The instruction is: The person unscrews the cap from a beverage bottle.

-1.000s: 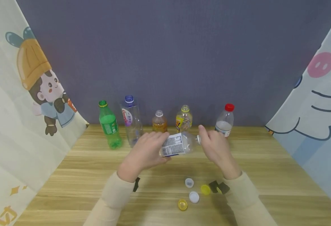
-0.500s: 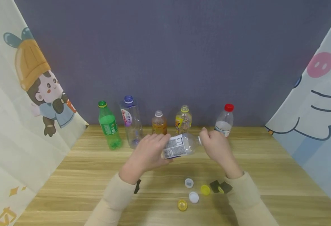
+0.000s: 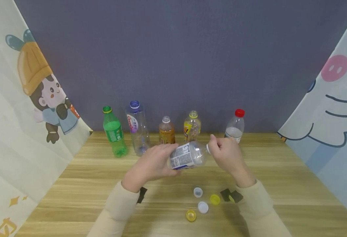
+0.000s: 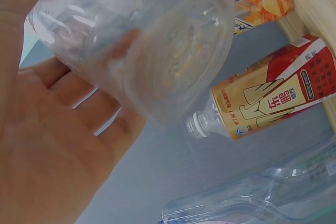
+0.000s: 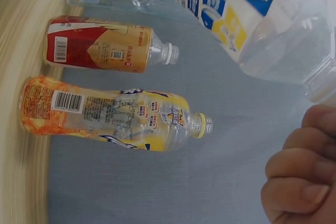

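Note:
A clear plastic bottle [image 3: 195, 153] with a white, blue and yellow label is held tilted over the table, its mouth end to the right. My left hand [image 3: 152, 163] grips it round the base end, thumb below and fingers over the top; in the left wrist view the see-through bottom [image 4: 194, 45] faces the camera. At the neck [image 5: 320, 80], my right hand [image 3: 227, 156] pinches the white bottle cap, mostly hidden by thumb and fingers. In the right wrist view its fingers [image 5: 294, 182] are curled close beside the neck.
Along the back stand a green bottle [image 3: 114, 133], a tall clear bottle [image 3: 139, 131], a red-and-gold bottle [image 4: 278, 90], a yellow-labelled bottle [image 5: 115, 114] and a red-capped bottle [image 3: 235, 126]. Several loose caps [image 3: 203, 207] and black scraps [image 3: 235, 196] lie in front.
The left hand has turned and dipped slightly, lowering the bottle's base end and rolling its label a little. The right hand stays at the neck, almost in place.

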{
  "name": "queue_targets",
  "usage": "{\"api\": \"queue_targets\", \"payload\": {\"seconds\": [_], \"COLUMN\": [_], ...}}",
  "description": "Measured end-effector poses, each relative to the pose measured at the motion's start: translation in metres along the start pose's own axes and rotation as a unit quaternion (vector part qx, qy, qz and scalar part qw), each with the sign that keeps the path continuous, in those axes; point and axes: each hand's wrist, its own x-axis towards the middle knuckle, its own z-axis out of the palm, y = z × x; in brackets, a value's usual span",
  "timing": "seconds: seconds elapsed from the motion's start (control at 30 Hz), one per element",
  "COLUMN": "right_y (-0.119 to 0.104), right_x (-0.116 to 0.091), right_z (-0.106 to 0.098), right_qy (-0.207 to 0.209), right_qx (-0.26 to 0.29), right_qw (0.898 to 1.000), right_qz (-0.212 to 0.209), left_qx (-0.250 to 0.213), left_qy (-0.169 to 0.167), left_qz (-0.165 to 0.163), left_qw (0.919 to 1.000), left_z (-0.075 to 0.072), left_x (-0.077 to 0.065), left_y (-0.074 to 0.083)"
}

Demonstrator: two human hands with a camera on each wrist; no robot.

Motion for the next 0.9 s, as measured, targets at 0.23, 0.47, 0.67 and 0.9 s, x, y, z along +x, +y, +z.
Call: {"api": "queue_targets", "payload": {"seconds": [0.23,0.47,0.67,0.9], "right_y": [0.002,-0.006,-0.008,-0.008], "right_x": [0.001,0.005,0.008,0.007], "right_z": [0.002,-0.003,-0.006,-0.004], "right_qy": [-0.002,-0.099,-0.172,-0.114], "right_qx": [0.000,-0.035,-0.046,-0.030], "right_qw": [0.999,0.977,0.947,0.966], "right_qz": [-0.045,0.186,0.266,0.228], "left_qx": [-0.047,0.074,0.174,0.148], "left_qy": [-0.030,0.020,0.052,0.049], "left_qz": [-0.020,-0.007,0.010,0.010], "left_qw": [0.9982,0.9970,0.9832,0.9877], "left_z": [-0.003,0.000,0.004,0.004], "left_x": [-0.002,0.001,0.001,0.000], "left_y": [-0.001,-0.002,0.000,0.002]}}
